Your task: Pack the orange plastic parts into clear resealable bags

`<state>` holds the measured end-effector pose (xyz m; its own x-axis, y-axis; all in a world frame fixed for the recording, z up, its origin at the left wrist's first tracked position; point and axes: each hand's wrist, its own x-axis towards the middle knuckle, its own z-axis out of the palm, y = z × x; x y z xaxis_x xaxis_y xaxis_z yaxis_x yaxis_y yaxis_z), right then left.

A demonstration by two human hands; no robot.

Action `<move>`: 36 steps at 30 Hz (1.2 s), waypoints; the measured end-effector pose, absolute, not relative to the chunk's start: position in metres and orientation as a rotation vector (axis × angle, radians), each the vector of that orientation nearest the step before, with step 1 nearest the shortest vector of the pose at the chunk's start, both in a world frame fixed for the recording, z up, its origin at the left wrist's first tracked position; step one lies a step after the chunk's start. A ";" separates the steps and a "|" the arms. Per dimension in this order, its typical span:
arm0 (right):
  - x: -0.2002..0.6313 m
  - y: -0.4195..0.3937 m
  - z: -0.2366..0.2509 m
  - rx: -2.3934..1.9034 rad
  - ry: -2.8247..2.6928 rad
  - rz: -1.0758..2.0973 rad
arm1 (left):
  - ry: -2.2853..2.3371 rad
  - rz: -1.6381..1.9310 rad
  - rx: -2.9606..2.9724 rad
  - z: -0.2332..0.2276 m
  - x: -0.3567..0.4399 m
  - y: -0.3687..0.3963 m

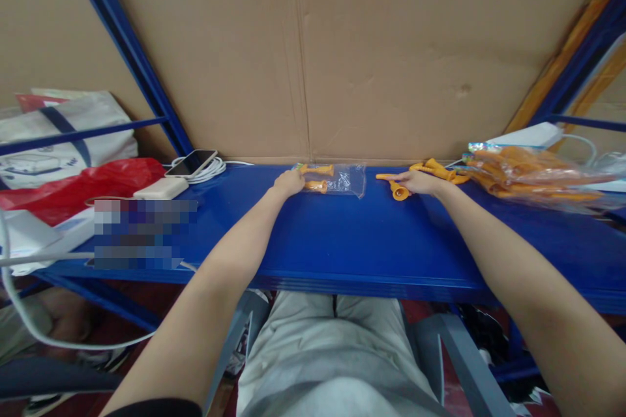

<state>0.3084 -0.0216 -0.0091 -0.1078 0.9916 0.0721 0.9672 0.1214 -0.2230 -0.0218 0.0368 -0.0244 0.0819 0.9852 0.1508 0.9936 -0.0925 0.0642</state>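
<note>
Work surface: blue shelf board on a blue steel frame, backed by a brown cardboard wall.

Left hand: palm down, fingers loosely curled on the left end of a clear plastic bag holding orange pieces; grip not discernible.

Right hand: flat at centre-right, index finger extended, touching a loose orange plastic piece, not grasping it.

Far right: large bag of orange parts. Far left: phone, white cable coil, red bag.

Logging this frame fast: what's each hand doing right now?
Left hand: resting on the edge of the clear bag; grip cannot be told.
Right hand: on an orange plastic piece, finger pointing; grip cannot be told.
</note>
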 end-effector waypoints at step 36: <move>0.291 -0.026 0.011 -2.083 -2.159 -0.302 | -1.910 -0.345 -2.378 -0.022 -0.011 0.034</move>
